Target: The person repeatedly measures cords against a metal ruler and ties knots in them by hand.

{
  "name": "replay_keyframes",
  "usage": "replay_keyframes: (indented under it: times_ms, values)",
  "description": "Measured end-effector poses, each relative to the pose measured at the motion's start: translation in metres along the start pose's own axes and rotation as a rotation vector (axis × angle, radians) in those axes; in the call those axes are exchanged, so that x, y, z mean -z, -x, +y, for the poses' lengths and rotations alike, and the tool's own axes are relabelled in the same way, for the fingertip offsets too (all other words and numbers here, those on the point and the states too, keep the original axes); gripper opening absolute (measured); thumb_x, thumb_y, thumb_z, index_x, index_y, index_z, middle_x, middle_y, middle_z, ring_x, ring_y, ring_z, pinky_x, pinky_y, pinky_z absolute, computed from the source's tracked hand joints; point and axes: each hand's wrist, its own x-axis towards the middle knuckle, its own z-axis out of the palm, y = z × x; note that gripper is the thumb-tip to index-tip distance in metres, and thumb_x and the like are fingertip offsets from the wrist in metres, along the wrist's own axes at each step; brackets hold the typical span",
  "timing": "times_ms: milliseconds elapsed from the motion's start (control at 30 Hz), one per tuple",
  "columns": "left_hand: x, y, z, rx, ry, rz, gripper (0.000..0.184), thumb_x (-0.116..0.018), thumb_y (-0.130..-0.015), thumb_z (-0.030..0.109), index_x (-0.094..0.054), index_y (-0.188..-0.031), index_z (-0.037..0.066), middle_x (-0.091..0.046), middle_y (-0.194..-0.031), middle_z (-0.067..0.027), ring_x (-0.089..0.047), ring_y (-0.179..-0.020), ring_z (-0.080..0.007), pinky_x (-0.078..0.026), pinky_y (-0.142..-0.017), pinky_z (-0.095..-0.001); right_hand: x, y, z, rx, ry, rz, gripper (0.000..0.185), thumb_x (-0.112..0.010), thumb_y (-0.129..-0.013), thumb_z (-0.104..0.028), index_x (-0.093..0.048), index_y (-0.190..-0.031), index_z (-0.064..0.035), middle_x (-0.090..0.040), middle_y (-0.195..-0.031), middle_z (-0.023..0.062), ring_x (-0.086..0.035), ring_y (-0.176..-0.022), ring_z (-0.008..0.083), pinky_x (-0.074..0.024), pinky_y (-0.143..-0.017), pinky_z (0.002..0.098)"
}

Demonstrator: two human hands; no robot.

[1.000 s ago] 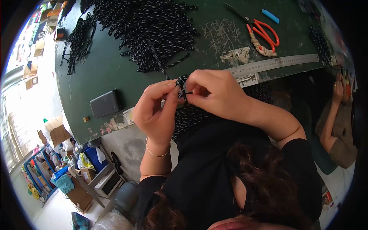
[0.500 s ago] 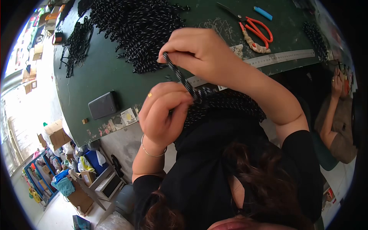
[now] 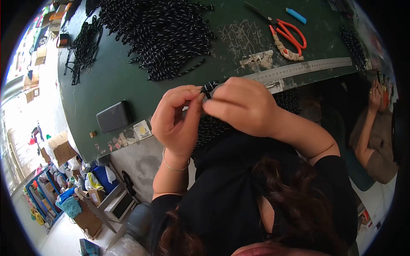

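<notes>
A short black cord (image 3: 209, 88) with white flecks is bent into a small loop or knot between my two hands above the table's front edge. My left hand (image 3: 177, 117), with a bracelet at the wrist, pinches it between thumb and fingertips. My right hand (image 3: 247, 104) is closed against the same cord from the right, its fingers slightly blurred; the cord's ends are partly hidden by it. Below my hands more flecked cords (image 3: 211, 130) lie across my lap. Ahead on the table spreads a large pile of such cords (image 3: 158, 40).
On the green table (image 3: 94, 94) lie a steel ruler (image 3: 307, 67), orange-handled scissors (image 3: 284, 36), a blue lighter (image 3: 296, 16), a dark grey case (image 3: 113, 117) and a thin cord bundle (image 3: 84, 49). Another person's arm (image 3: 368, 123) is at the right. Boxes and bags stand at the left.
My right hand has come down and toward me to meet the left. The cord, stretched between them before, is now gathered into a small loop. My left hand has risen slightly.
</notes>
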Motion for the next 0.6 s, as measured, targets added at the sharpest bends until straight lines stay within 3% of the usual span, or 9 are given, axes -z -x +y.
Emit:
replay_keyframes:
  times_ms: [100, 267, 333, 367, 400, 433, 500, 533, 600]
  values:
    - [0.002, 0.002, 0.0, 0.042, -0.162, 0.003, 0.016, -0.068, -0.08, -0.017, -0.063, -0.092, -0.007, -0.069, -0.097, -0.017, -0.067, -0.083, -0.0203, -0.057, -0.068, -0.0266, 0.004, -0.001, 0.002, 0.358, 0.04, -0.07, 0.011, -0.069, -0.08, -0.003, -0.068, -0.091, -0.0007, -0.063, -0.085, 0.0076, -0.061, -0.069, 0.0229, -0.0488, -0.057, 0.034]
    - [0.009, -0.008, 0.007, -0.233, -0.392, -0.233, 0.019, -0.07, -0.076, -0.016, -0.063, -0.091, -0.006, -0.069, -0.094, -0.017, -0.067, -0.08, -0.0242, -0.056, -0.069, -0.0298, 0.025, -0.036, -0.001, 0.318, -0.232, -0.135, 0.012, -0.068, -0.08, -0.002, -0.069, -0.092, -0.0007, -0.062, -0.083, 0.0073, -0.061, -0.07, 0.0225, -0.0493, -0.06, 0.0307]
    - [0.007, -0.009, 0.017, -0.273, -0.309, -0.307, 0.021, -0.07, -0.074, -0.015, -0.064, -0.091, -0.005, -0.07, -0.093, -0.0169, -0.067, -0.08, -0.0264, -0.055, -0.069, -0.0318, 0.033, -0.06, 0.011, -0.034, -0.312, -0.13, 0.013, -0.07, -0.08, -0.003, -0.068, -0.093, 0.0005, -0.062, -0.082, 0.0073, -0.062, -0.072, 0.0196, -0.0497, -0.064, 0.0274]
    - [0.006, -0.01, 0.021, -0.296, -0.269, -0.343, 0.022, -0.07, -0.073, -0.015, -0.064, -0.091, -0.004, -0.07, -0.092, -0.0168, -0.067, -0.079, -0.0275, -0.054, -0.07, -0.0329, 0.028, -0.063, 0.018, -0.031, -0.309, -0.127, 0.013, -0.07, -0.08, -0.003, -0.068, -0.093, 0.0005, -0.062, -0.082, 0.0073, -0.062, -0.072, 0.0196, -0.0497, -0.064, 0.0274]
    - [0.005, -0.011, 0.025, -0.301, -0.272, -0.345, 0.022, -0.07, -0.073, -0.015, -0.064, -0.091, -0.004, -0.07, -0.092, -0.0168, -0.067, -0.079, -0.0275, -0.054, -0.07, -0.0329, 0.019, -0.062, 0.027, -0.266, -0.325, -0.277, 0.013, -0.07, -0.08, -0.002, -0.068, -0.092, 0.0011, -0.062, -0.081, 0.0072, -0.063, -0.073, 0.0179, -0.0493, -0.064, 0.0268]
    - [0.006, -0.013, 0.03, -0.44, -0.394, -0.287, 0.021, -0.07, -0.074, -0.015, -0.063, -0.091, -0.004, -0.07, -0.092, -0.0168, -0.067, -0.08, -0.0271, -0.054, -0.07, -0.0328, 0.009, -0.059, 0.033, -0.498, -0.339, -0.426, 0.013, -0.07, -0.08, -0.001, -0.067, -0.092, 0.0017, -0.061, -0.08, 0.0071, -0.063, -0.074, 0.0162, -0.0489, -0.065, 0.0262]
    - [0.008, -0.017, 0.034, -0.713, -0.641, -0.159, 0.02, -0.069, -0.075, -0.015, -0.063, -0.091, -0.004, -0.07, -0.092, -0.0169, -0.067, -0.08, -0.0264, -0.055, -0.07, -0.0325, -0.013, -0.034, 0.027, -0.555, -0.495, -0.407, 0.014, -0.071, -0.08, -0.002, -0.067, -0.092, 0.0022, -0.061, -0.079, 0.0073, -0.063, -0.075, 0.0154, -0.0492, -0.063, 0.0276]
    - [0.01, -0.017, 0.03, -0.711, -0.649, -0.156, 0.02, -0.069, -0.075, -0.015, -0.063, -0.091, -0.004, -0.07, -0.092, -0.0169, -0.067, -0.08, -0.0264, -0.055, -0.07, -0.0325, -0.018, -0.025, 0.019, -0.623, -0.651, -0.393, 0.015, -0.073, -0.079, -0.002, -0.066, -0.091, 0.0026, -0.061, -0.078, 0.0074, -0.064, -0.075, 0.0146, -0.0495, -0.061, 0.0291]
    - [0.012, -0.009, 0.013, -0.498, -0.506, -0.079, 0.019, -0.069, -0.077, -0.015, -0.063, -0.092, -0.004, -0.07, -0.094, -0.0172, -0.067, -0.08, -0.0258, -0.055, -0.069, -0.0318, -0.016, -0.014, 0.006, -0.564, -0.579, -0.34, 0.017, -0.075, -0.077, -0.002, -0.067, -0.091, 0.0024, -0.061, -0.079, 0.0081, -0.064, -0.075, 0.0158, -0.05, -0.061, 0.0296]
